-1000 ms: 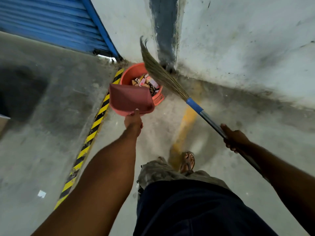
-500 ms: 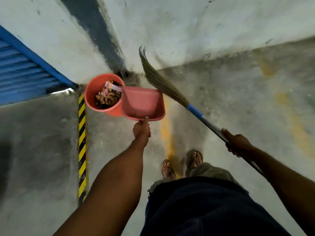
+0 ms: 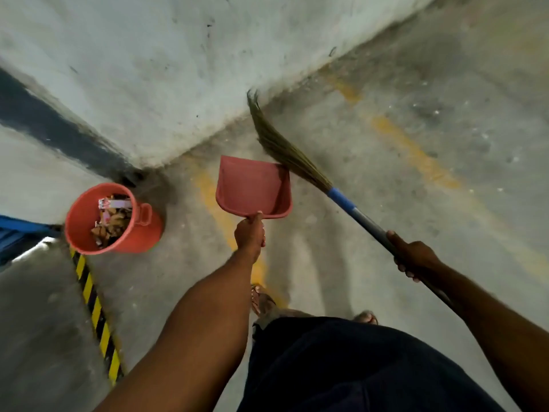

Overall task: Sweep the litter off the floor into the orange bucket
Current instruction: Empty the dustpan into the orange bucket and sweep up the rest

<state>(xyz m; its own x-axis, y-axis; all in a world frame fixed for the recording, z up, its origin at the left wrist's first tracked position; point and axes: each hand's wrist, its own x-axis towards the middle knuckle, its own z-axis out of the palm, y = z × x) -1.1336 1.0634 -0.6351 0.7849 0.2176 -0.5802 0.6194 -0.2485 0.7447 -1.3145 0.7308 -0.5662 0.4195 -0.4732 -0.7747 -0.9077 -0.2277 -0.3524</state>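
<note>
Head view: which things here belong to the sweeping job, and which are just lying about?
Job: orange bucket, with litter in it; pink dustpan, gripped by left hand; broom, gripped by right hand.
Not the job: yellow-black hazard strip; blue shutter; yellow floor lines.

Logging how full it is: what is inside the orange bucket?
The bucket holds a heap of litter: brown scraps and pink-and-white wrappers. Part of the inner wall shows bare. The heap covers the bottom, so anything lying beneath it cannot be seen.
</note>
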